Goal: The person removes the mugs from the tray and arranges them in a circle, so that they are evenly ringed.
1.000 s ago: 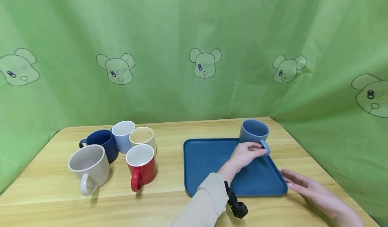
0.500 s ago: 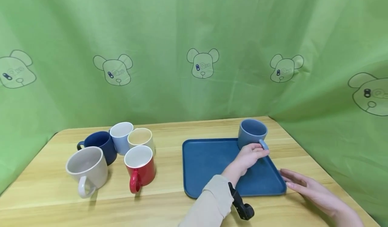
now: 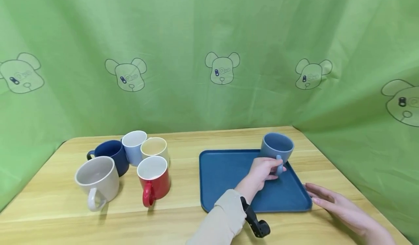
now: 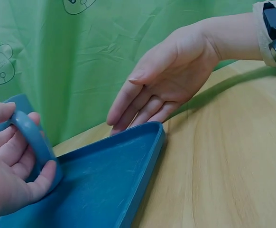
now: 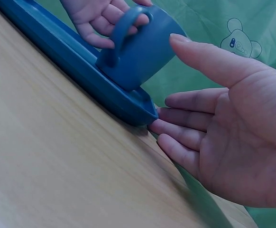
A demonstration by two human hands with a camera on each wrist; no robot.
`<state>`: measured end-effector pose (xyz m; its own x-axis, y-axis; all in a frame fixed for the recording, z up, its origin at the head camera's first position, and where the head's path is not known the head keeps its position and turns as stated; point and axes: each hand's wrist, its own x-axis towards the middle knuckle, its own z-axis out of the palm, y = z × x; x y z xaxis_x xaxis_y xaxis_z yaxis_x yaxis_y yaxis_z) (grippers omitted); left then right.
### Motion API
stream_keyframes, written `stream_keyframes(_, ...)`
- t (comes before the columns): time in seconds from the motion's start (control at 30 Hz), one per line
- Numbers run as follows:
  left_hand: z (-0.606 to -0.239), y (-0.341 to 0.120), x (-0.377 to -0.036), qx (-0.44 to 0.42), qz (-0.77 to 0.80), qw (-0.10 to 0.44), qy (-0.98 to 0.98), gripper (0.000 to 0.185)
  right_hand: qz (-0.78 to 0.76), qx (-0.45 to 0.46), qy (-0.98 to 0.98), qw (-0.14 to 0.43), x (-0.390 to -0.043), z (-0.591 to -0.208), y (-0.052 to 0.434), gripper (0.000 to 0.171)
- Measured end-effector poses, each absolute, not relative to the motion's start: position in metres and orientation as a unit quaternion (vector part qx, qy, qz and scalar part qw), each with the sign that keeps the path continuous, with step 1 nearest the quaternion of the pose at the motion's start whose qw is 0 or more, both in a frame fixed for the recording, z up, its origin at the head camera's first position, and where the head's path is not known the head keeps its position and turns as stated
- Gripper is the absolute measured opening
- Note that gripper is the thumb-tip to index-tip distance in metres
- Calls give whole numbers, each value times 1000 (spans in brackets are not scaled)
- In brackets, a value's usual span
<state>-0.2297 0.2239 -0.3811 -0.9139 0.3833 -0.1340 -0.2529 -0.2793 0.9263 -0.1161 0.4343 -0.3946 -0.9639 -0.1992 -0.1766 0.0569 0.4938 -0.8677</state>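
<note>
A grey-blue mug (image 3: 274, 151) stands upright at the far right corner of the dark blue tray (image 3: 226, 179). My left hand (image 3: 260, 174) grips its handle, and in the left wrist view the fingers (image 4: 15, 151) pass through the loop. On the tray's right side, my right hand (image 3: 343, 208) is held with straight fingers beside the rim. In the right wrist view, its fingertips (image 5: 162, 114) touch the tray's corner or lie very close to it. Part of the mug's lower side is hidden by my left hand in the head view.
On the left of the wooden table (image 3: 176, 223) stand a navy mug (image 3: 114, 154), a light blue mug (image 3: 133, 150), a cream mug (image 3: 155, 148), a red mug (image 3: 157, 183) and a light grey mug (image 3: 104, 183). A green curtain (image 3: 170, 99) hangs behind and at the sides.
The grey-blue mug has turned so its handle has swung left, and it has shifted slightly nearer. My left fingers now reach through the handle. The right hand has stayed by the tray.
</note>
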Motion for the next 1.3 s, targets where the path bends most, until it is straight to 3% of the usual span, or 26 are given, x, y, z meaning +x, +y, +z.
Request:
stream_keyframes(0.3, -375, 203, -230, 122, 768, 253, 576, 18, -498, -56, 859, 107, -119, -399, 436, 53)
stream_keyframes(0.7, -370, 176, -217, 113, 775, 241, 573, 20, -506, -52, 853, 116, -124, -400, 433, 55)
stream_keyframes(1.3, -314, 97, -180, 160, 780, 183, 576, 26, -485, -72, 866, 101, -123, -404, 439, 52)
